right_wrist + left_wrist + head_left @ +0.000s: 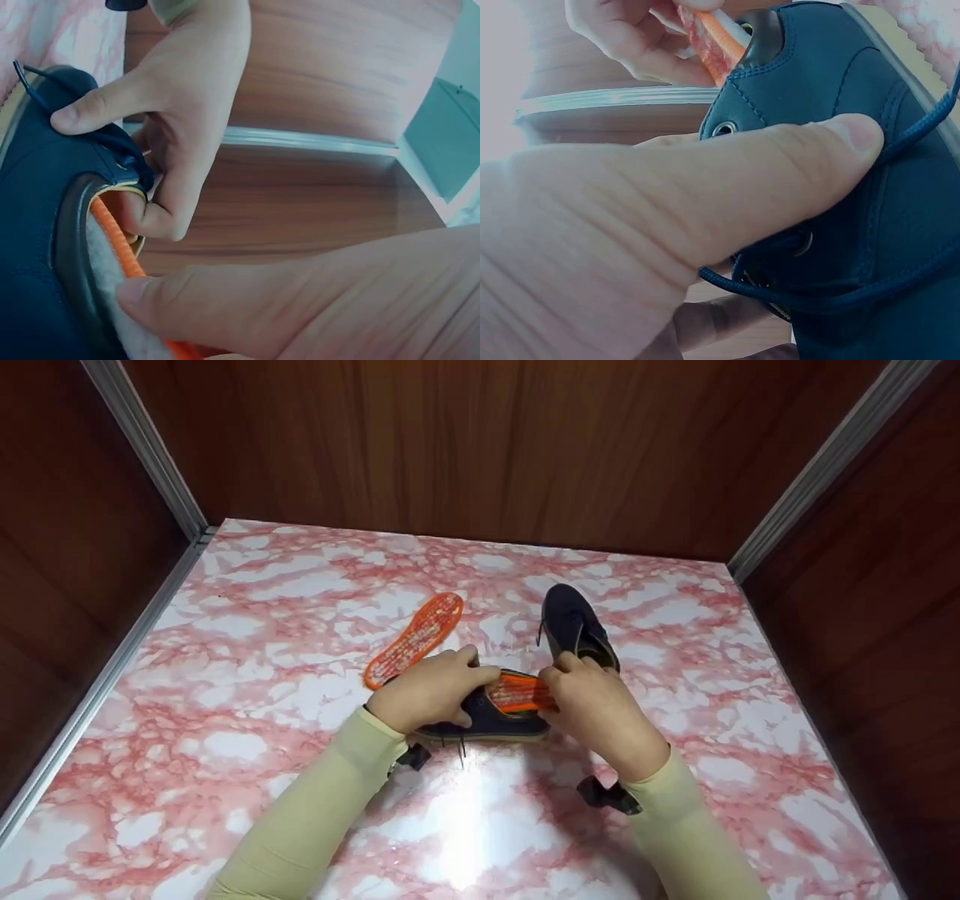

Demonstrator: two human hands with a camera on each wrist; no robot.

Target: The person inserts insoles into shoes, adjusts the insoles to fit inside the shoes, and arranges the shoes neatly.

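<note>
I find the left hand (427, 691) curled round a dark shoe (506, 726), the right hand (600, 712) pinching an orange insole (514, 691) at its opening. Marbled surface (225, 750) extends well past both hands.

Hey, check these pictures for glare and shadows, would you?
Head view: white glare on the table between the sleeves, a soft shadow left of the right sleeve; left wrist view: upper left washed out to white, above the left hand; right wrist view: no comparable burst, the shoe looking bluish.

Insole (516, 692) pt. in shoe (510, 726), 2nd shoe (564, 613) R-rear
</note>
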